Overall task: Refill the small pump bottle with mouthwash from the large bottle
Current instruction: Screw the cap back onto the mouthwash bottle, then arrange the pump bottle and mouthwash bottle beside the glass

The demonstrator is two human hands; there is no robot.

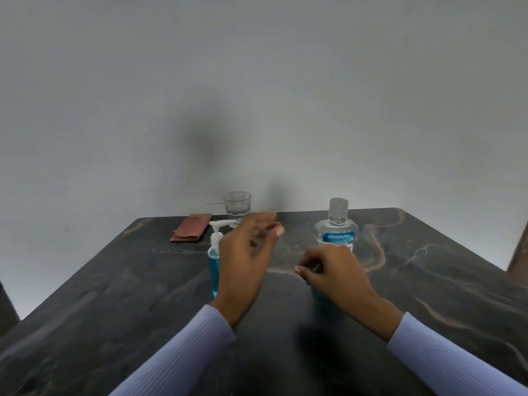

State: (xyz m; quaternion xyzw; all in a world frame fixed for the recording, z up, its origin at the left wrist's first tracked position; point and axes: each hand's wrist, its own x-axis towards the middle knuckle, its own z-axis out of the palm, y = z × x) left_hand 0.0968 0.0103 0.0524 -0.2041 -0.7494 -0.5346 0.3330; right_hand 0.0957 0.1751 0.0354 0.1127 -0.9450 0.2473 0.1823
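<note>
A small pump bottle (pixel 214 258) with blue liquid and a white pump head stands upright on the dark marble table (pixel 114 281). My left hand (pixel 245 258) hovers just right of it, fingers spread and empty, covering part of the bottle. The large clear mouthwash bottle (pixel 337 227) with a blue label and a clear cap stands to the right. My right hand (pixel 334 272) is in front of its lower half, fingers loosely curled with nothing visibly in them; whether it touches the bottle is unclear.
An empty drinking glass (pixel 237 205) stands at the table's far edge behind the pump bottle. A folded reddish-brown cloth (pixel 190 227) lies left of it. A plain grey wall rises right behind the table.
</note>
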